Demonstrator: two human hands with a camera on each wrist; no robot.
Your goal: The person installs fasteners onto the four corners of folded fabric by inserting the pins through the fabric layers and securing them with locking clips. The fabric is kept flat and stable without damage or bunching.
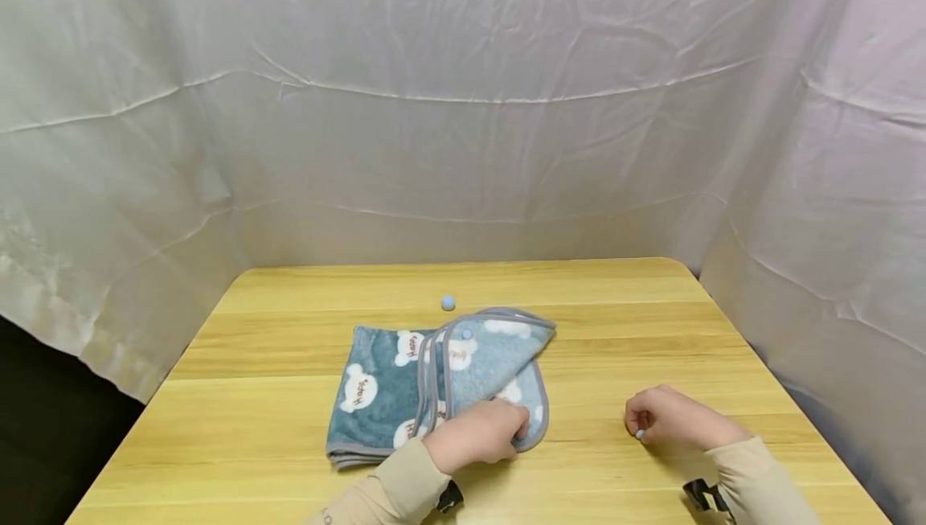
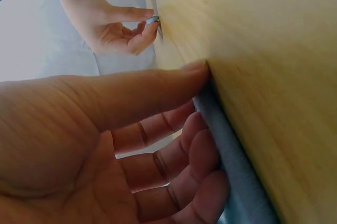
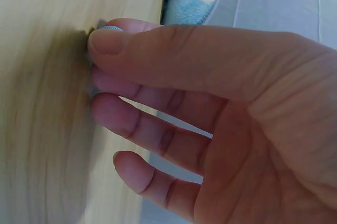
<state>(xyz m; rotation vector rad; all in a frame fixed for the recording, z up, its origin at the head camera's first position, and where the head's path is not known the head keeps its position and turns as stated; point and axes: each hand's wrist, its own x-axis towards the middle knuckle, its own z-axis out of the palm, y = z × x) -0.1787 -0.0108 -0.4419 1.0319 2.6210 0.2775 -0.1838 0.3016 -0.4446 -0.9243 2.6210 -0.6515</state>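
A folded teal fleece blanket (image 1: 387, 368) with white bear shapes lies left of centre, its lighter right part turned over in a slanting flap. My left hand (image 1: 481, 428) is at its near right edge. In the left wrist view, the thumb and curled fingers of that hand grip the grey edging (image 2: 234, 155). Farther right, low over the table, my right hand (image 1: 673, 416) pinches a small pale blue ribbed cap (image 3: 110, 27) between thumb and index finger. Its other fingers are loosely bent, and most of the cap is hidden behind the thumb.
A similar pale blue round piece (image 1: 448, 302) lies on the table behind the blanket, and another small blue piece (image 1: 467, 334) is on the light flap. The wooden table (image 1: 615, 308) has rounded far corners. Pale curtains (image 1: 463, 155) surround its back and sides.
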